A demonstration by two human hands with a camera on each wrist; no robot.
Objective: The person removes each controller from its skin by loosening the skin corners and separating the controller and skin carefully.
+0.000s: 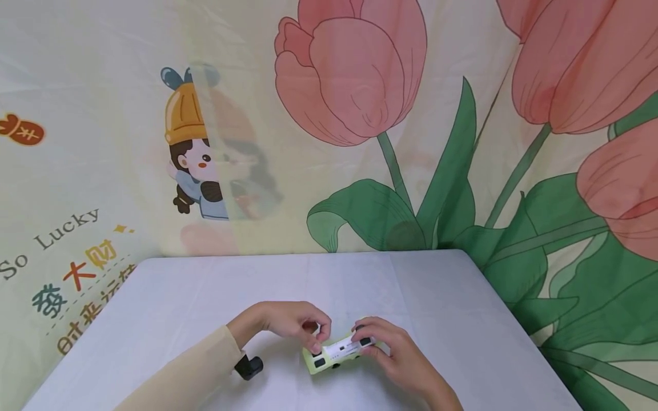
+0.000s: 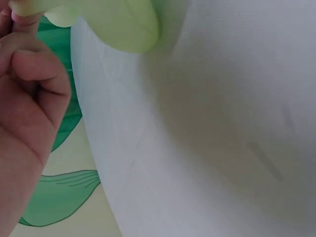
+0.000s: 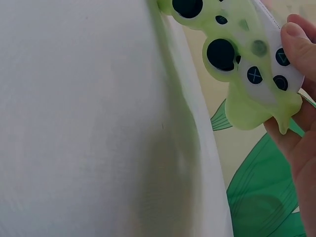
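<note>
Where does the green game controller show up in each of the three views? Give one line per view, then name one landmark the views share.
Head: the controller sits low and centre, held between the left hand and right hand over the table.
Left wrist: only its green underside shows, top left, above the fingers.
Right wrist: top right, button face showing, thumb on its edge.
Shared landmark: the white table and the green leaf backdrop.

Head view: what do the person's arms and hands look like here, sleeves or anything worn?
The left arm wears a loose pale beige long sleeve reaching the wrist. A small black device, apparently strapped on, sits under that wrist. The left hand is bare, no rings or gloves visible. The right hand and its visible forearm are bare too, with no sleeve in frame.
</note>
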